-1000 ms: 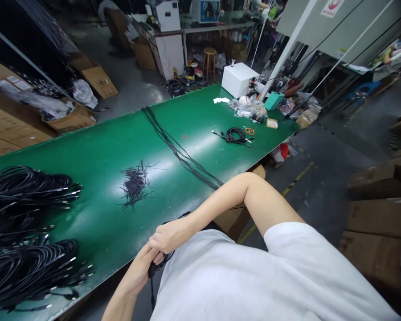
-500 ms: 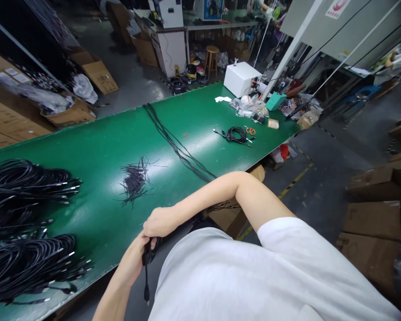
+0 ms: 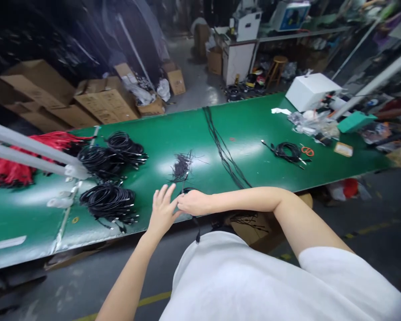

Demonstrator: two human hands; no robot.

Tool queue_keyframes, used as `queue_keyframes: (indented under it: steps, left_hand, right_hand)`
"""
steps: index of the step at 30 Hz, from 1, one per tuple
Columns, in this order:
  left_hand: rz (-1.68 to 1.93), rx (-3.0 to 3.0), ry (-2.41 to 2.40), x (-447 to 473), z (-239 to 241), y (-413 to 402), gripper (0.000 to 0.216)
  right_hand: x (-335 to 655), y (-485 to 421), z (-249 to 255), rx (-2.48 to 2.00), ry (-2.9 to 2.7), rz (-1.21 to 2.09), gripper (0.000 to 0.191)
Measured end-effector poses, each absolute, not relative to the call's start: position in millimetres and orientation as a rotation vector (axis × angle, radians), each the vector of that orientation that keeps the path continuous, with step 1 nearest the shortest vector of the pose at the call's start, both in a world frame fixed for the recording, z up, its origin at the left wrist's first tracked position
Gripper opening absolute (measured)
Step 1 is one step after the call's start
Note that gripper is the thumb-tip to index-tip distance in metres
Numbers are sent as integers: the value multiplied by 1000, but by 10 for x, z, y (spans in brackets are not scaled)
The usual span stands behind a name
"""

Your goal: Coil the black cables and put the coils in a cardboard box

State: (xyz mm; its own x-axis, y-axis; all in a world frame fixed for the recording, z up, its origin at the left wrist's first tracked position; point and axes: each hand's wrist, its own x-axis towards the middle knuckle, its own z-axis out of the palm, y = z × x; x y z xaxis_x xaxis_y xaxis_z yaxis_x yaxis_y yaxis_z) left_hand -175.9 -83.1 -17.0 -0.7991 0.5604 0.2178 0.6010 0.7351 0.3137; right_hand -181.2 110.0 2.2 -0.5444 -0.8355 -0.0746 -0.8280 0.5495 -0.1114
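My right hand [image 3: 194, 203] is closed around a coiled black cable [image 3: 198, 235], whose plug end hangs down past the table's front edge. Part of the coil shows above the knuckles; the rest is hidden by the hand. Beside it, my left hand [image 3: 162, 207] has its fingers spread, with the thumb close to the right hand's fingertips. Just beyond both hands lies a loose pile of short black ties [image 3: 181, 167] on the green table. Several long black cables [image 3: 223, 151] stretch across the tabletop to the right of that pile.
Bundles of coiled black cables [image 3: 108, 203] lie at left, with red cables [image 3: 13, 167] farther off. White posts [image 3: 36, 154] rise there. To the right are another black coil [image 3: 286, 151], orange-handled scissors [image 3: 307, 151] and a white box [image 3: 310, 91]. Cardboard boxes [image 3: 108, 100] stand behind the table [image 3: 153, 129].
My view has swung left, showing the red cables. Both hands have risen from below the table edge to over it with the cable; my left hand has let go and spread its fingers.
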Motion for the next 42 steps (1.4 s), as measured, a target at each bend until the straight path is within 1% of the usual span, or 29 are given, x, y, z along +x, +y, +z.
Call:
queue_keyframes:
  steps: [3,6,9,11,12,13,15,16,17,18,19,22,23,24,25,28,29,30,33,34,35,36,37,38,40,41,42]
  left_hand:
    - [-479,-1158,-2880,-1869,-196,-791,22]
    - [-511,-1104,-2940,-1874,-290,-700,22]
    - [-491,-909,-3128,-1814,-375,-543,14]
    - [-514,-588,-3278,-1759,-424,-410,14]
    - [-597,-381,-3325,-1725,-449,-347,15]
    - [-754,-176,-3343,-1687,-476,-297,14]
    - [-1243,117,-3267,-1591,-524,-259,15]
    - [-1483,174,-3190,-1538,-541,-280,19]
    - [-1644,170,-3102,-1488,-550,-325,21]
    - [-1684,124,-3015,-1446,-548,-390,23]
    - [-1612,38,-2949,-1419,-536,-466,25]
    - [-1229,-274,-2905,-1460,-480,-649,32]
    - [-1185,-323,-2955,-1507,-473,-666,28]
    - [-1183,-324,-3033,-1556,-479,-653,18]
    - [-1200,-266,-3107,-1598,-500,-610,8]
    - [-1248,42,-3129,-1605,-644,-339,11]
    - [-1271,99,-3088,-1559,-707,-224,15]
    - [-1299,146,-3051,-1493,-768,-113,23]
    - [-1577,78,-2938,-1256,-872,73,54]
    - [-1692,-33,-2922,-1194,-862,61,58]
    - [-1756,-163,-2915,-1153,-828,10,56]
    - [-1733,-269,-2915,-1135,-771,-72,51]
    - [-1613,-335,-2930,-1142,-699,-172,47]
    - [-1405,-363,-2952,-1168,-621,-275,44]
    - [-1018,-406,-2979,-1259,-487,-431,52]
    - [-909,-490,-3040,-1310,-448,-465,52]
    - [-850,-547,-3130,-1357,-434,-465,45]
  right_hand:
    - [-1874,1104,-37,-1511,2613,-45,30]
    - [-1918,1119,-135,-1576,2547,-5,26]
    - [-1942,1124,-242,-1606,2501,17,26]
    - [-1969,1117,-296,-1581,2506,27,27]
    - [-1987,1114,-314,-1560,2517,33,27]
    - [-2006,1116,-324,-1538,2529,40,27]
    - [-2043,1140,-316,-1498,2549,55,25]
    - [-2054,1162,-300,-1483,2560,63,24]
    - [-2057,1187,-276,-1476,2570,68,24]
    - [-2051,1211,-247,-1480,2579,70,24]
    - [-2033,1229,-215,-1497,2581,68,26]
    - [-1934,1210,-123,-1620,2529,42,27]
    - [-1897,1179,-100,-1661,2502,32,28]
    - [-1867,1141,-84,-1692,2479,27,28]
    - [-1847,1101,-77,-1703,2466,29,29]
    - [-1870,1008,-102,-1622,2505,75,28]
    - [-1900,998,-123,-1570,2533,96,27]
    - [-1934,1000,-146,-1514,2561,116,26]
    - [-2011,1085,-213,-1376,2612,161,24]
    - [-2014,1133,-227,-1355,2611,168,24]
    - [-2001,1185,-235,-1349,2603,167,25]
    - [-1975,1236,-235,-1359,2587,157,27]
    - [-1938,1282,-227,-1387,2564,140,28]
    - [-1894,1318,-212,-1431,2537,116,30]
    - [-1810,1354,-176,-1544,2477,51,32]
    - [-1780,1353,-162,-1586,2458,13,33]
    - [-1760,1340,-157,-1594,2452,-32,32]
